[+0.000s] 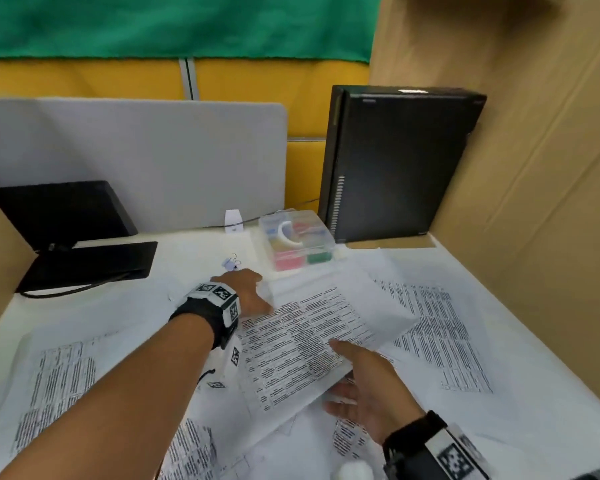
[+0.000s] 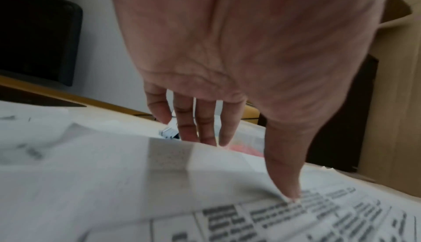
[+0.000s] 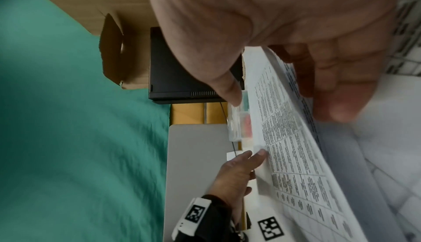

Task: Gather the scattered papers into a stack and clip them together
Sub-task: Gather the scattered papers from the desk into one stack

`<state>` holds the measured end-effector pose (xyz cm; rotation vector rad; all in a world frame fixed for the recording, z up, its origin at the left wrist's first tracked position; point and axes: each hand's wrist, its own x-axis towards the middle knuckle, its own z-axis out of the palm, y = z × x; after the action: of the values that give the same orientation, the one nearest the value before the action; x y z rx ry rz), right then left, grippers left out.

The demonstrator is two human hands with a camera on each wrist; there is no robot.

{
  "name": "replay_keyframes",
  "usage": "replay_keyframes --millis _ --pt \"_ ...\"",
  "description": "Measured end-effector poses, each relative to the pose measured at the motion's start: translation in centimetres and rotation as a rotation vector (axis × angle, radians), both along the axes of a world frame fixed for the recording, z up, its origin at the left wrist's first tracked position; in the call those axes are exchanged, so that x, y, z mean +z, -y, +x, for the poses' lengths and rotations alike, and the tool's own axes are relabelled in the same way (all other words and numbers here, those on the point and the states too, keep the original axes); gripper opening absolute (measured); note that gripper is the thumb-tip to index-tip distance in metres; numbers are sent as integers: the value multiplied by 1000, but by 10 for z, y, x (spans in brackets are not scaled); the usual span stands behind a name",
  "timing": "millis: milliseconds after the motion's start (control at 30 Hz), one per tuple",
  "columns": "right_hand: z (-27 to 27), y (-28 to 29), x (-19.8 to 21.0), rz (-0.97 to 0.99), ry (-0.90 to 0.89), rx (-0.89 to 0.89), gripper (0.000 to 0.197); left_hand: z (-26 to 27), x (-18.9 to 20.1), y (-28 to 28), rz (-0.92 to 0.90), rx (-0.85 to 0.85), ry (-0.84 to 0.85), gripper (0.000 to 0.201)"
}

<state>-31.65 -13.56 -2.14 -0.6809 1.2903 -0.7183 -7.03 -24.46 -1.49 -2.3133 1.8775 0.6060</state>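
Head view: printed sheet point(image 1: 302, 344) at frame centre, raised off the scattered papers point(image 1: 440, 337) between two hands for gathering. Left hand point(image 1: 246, 292) pinches its upper-left corner, thumb on top; right hand point(image 1: 368, 386) grips its lower-right edge. Long axis runs lower left to upper right. Binder clip point(image 1: 231, 263) lies just beyond the left hand.

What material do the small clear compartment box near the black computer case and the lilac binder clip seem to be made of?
The small clear compartment box looks like glossy transparent plastic: coloured contents show through its walls and lid. The lilac binder clip seems to be painted metal with thin silvery wire handles, though it is too small to be sure. The printed sheet held by both hands is thin matte paper; it bends and lets light through.
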Motion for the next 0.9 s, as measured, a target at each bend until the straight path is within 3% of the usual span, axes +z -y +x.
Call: replay_keyframes --millis 67,233,333,400,467,567,633,767,833,900 --pt "0 -3 3 14 -16 -6 41 -5 12 -2 18 -30 -9 94" --pt "-11 -4 10 17 -46 -82 52 -26 52 -23 -122 -123 -141 48" --pt "-28 -3 29 -84 -98 -143 36 -27 85 -49 -326 -101 -512 26" --pt "-38 2 42 -178 -64 -132 53 -29 104 -75 -427 -4 -889 18" --pt "-42 10 56 -257 34 -102 67 -28 110 -103 -455 76 -1108 19" --pt "-36 20 83 -343 179 38 41 -22 94 -141 -356 152 -1234 41" --pt "-26 24 97 -406 95 171 32 -13 71 -163 -262 245 -1317 53" --pt "8 26 96 -488 -176 455 24 5 19 -198 -250 524 -1385 32" --pt "26 32 83 -477 -285 452 37 17 -12 -215 -318 668 -1297 31" --pt "40 43 64 -496 -408 395 32 29 -34 -232 -384 809 -1184 29"
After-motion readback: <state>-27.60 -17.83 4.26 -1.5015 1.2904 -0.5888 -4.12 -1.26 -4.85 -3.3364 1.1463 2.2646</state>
